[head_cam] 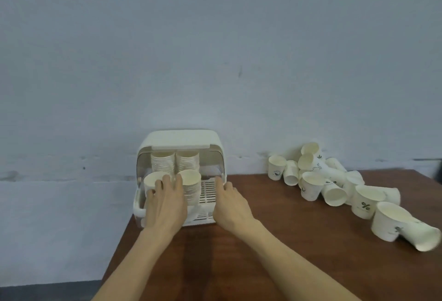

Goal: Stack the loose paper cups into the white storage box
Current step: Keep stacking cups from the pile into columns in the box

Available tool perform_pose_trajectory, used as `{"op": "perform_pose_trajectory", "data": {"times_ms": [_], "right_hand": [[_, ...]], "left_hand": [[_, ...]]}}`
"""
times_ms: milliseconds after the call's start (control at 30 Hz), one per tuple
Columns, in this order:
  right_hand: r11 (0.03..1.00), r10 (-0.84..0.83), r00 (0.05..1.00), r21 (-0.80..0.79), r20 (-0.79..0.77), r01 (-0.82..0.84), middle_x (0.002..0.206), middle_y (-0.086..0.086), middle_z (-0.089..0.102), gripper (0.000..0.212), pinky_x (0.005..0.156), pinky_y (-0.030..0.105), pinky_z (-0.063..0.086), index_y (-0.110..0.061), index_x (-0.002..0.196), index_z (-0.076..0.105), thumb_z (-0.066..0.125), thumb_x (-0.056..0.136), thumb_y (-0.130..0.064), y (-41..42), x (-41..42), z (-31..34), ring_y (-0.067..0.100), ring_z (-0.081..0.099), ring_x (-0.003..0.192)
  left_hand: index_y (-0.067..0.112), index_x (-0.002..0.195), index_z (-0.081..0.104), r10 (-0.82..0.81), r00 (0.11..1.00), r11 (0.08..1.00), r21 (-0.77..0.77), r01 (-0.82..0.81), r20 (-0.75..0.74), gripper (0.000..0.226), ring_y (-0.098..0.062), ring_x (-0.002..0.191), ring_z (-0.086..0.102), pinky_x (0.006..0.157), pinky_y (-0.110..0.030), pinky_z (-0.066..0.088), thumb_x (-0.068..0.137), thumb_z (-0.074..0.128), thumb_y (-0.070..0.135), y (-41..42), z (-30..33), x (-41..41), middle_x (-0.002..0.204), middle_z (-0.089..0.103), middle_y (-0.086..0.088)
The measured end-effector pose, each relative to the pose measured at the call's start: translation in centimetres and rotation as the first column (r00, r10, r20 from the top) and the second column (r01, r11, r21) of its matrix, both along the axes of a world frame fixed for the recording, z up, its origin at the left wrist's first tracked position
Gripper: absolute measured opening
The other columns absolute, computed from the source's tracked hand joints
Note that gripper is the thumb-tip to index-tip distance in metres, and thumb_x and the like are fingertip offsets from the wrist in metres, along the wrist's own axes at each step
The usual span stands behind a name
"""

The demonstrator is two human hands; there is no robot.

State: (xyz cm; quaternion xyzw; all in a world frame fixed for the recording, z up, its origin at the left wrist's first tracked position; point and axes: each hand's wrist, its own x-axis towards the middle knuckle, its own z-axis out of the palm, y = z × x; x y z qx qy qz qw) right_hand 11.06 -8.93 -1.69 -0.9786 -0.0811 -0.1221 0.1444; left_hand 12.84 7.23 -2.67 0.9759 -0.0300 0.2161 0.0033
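The white plastic storage box (153, 143), with its lid swung up over a slatted white rack, stands at the back left corner of the brown wooden worktop (275, 265), against the pale grey wall. Inside it are four nested stacks of cream paper cups (189, 164): two tall ones at the rear, two shorter ones at the front left. The right part of the rack is bare.

The left hand (165, 202) lies over the front of the box, fingers spread and straight, tips touching the two front stacks at their rims. It pinches nothing that can be seen. The right hand (230, 201) rests at the right front edge of the box, fingers relaxed and pointing at the rack, holding nothing.

The heap of loose printed paper cups (332, 186) lies well to the right of the box, some upright, many tipped on their sides, one near the worktop's right edge.

Risks, as I judge them: a push from the left hand could tilt the front stacks toward the rear ones or topple them onto the bare rack. Leaning on the box could slide it toward the near left corner. Tipped cups roll easily, so a careless reach may send one off the worktop.
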Motion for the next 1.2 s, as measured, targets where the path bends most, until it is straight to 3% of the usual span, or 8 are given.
{"op": "perform_pose_trajectory", "data": {"times_ms": [167,433,633,767,867,1200], "right_hand": [[0.989,-0.137,0.990,0.057,-0.007,0.138,0.120,0.013,0.047,0.045,0.083,0.039,0.044,-0.010,0.131,0.037,0.047,0.086,-0.008,-6.1,-2.4,-0.1,0.033,0.053,0.107],[0.944,-0.317,0.948,0.095,-0.017,0.317,0.120,0.013,0.049,0.039,0.080,0.039,0.043,-0.009,0.125,0.041,0.048,0.087,-0.012,-16.5,-6.3,0.4,0.035,0.054,0.108],[0.888,-0.441,0.897,0.144,0.005,0.436,0.118,0.015,0.052,0.049,0.069,0.035,0.037,-0.009,0.131,0.037,0.048,0.083,-0.008,-24.1,-9.5,0.5,0.036,0.056,0.102],[0.832,-0.534,0.845,0.179,0.006,0.525,0.113,0.017,0.053,0.062,0.074,0.038,0.040,-0.008,0.139,0.029,0.046,0.080,-0.004,-29.1,-11.7,0.1,0.037,0.055,0.101],[0.783,-0.602,0.798,0.180,-0.016,0.595,0.116,0.016,0.053,0.058,0.077,0.042,0.046,-0.007,0.138,0.028,0.046,0.084,-0.006,-32.3,-13.0,-0.7,0.038,0.056,0.103],[0.644,-0.735,0.654,0.119,-0.178,0.756,0.118,0.014,0.053,0.033,0.073,0.037,0.039,-0.008,0.120,0.038,0.044,0.088,-0.012,-37.9,-13.9,-5.0,0.038,0.056,0.108]], "left_hand": [[0.017,0.134,0.041,-0.185,0.982,0.973,-0.148,0.177,-0.046,0.055,-0.031,0.110,0.049,0.086,-0.045,0.045,0.084,0.055,0.035,-6.8,0.0,-1.9,0.122,0.047,-0.011],[0.018,0.142,0.030,-0.386,0.919,0.918,-0.138,0.373,-0.084,0.064,-0.028,0.119,0.044,0.093,-0.043,0.044,0.087,0.048,0.045,-19.0,0.7,-4.2,0.132,0.040,-0.009],[0.022,0.145,0.020,-0.524,0.845,0.848,-0.159,0.506,-0.109,0.069,-0.027,0.113,0.044,0.088,-0.043,0.044,0.086,0.049,0.043,-27.1,0.5,-6.6,0.124,0.042,-0.007],[0.025,0.143,0.023,-0.611,0.778,0.791,-0.145,0.594,-0.147,0.064,-0.031,0.114,0.044,0.086,-0.044,0.043,0.086,0.049,0.036,-32.6,-0.2,-7.9,0.130,0.040,-0.010],[0.024,0.143,0.027,-0.655,0.734,0.756,-0.165,0.634,-0.180,0.060,-0.034,0.120,0.042,0.088,-0.047,0.041,0.087,0.050,0.028,-36.9,-0.7,-8.7,0.138,0.036,-0.012],[0.020,0.142,0.028,-0.649,0.685,0.743,-0.084,0.664,-0.331,0.057,-0.036,0.120,0.047,0.089,-0.048,0.042,0.089,0.048,0.011,-46.4,-2.6,-7.4,0.134,0.047,-0.014]]}}
